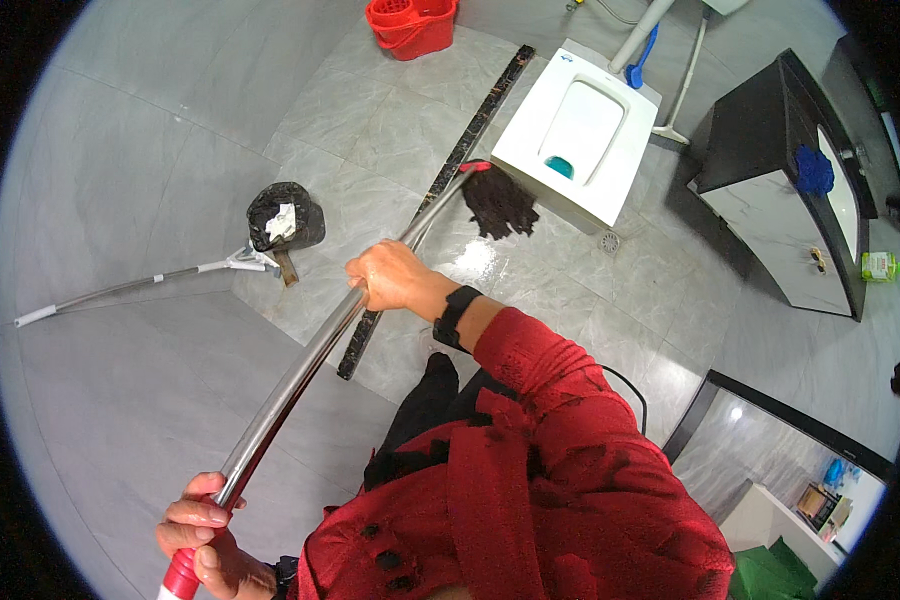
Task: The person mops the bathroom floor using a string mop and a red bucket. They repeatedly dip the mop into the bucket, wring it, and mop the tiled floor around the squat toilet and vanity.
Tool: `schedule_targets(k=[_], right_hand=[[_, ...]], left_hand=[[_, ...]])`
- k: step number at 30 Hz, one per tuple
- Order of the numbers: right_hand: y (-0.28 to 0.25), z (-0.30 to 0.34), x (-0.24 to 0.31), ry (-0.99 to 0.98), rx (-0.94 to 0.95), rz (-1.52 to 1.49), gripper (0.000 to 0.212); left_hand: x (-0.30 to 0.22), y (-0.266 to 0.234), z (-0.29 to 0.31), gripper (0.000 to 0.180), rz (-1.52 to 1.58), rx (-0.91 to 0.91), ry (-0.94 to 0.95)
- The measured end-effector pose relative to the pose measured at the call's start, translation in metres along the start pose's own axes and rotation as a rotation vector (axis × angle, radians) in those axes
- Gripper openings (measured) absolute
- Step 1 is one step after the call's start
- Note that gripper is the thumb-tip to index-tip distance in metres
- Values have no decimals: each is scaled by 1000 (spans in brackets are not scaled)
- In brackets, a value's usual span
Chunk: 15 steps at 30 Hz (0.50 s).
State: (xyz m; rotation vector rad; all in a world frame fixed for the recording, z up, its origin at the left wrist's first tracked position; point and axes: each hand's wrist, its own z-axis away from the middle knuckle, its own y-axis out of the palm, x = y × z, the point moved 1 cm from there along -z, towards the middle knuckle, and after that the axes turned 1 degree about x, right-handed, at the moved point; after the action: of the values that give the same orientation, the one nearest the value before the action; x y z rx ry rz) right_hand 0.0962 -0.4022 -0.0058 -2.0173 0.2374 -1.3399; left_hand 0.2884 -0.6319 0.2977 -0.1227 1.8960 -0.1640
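Note:
A mop with a long metal handle (292,385) runs from the lower left up toward the middle. My left hand (210,535) is wrapped round its lower end, by the red and white grip. Farther up the pole, my right hand (390,275) is closed round the metal. The dark mop head (498,203), with its red collar, rests on the grey tiles beside the white squat toilet (515,150). Just left of the mop head lies the dark threshold strip (490,105), which the pole crosses.
A red bucket (415,35) stands at the far side. On the left are a black-lined bin (313,222) and a long-handled squeegee (180,272). A black and white cabinet (770,215) holds a blue cloth (814,170). Near the toilet are a blue brush (635,75) and a floor drain (610,242).

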Motion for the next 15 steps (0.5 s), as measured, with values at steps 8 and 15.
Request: schedule_targets(k=[8,15], right_hand=[[-9,14,-85,60,-148,34,18],[-12,17,-85,74,-195,-27,17]], left_hand=[[53,71,-21,35,-207,269,-147],[44,76,-30,33,-232,207,-167]])
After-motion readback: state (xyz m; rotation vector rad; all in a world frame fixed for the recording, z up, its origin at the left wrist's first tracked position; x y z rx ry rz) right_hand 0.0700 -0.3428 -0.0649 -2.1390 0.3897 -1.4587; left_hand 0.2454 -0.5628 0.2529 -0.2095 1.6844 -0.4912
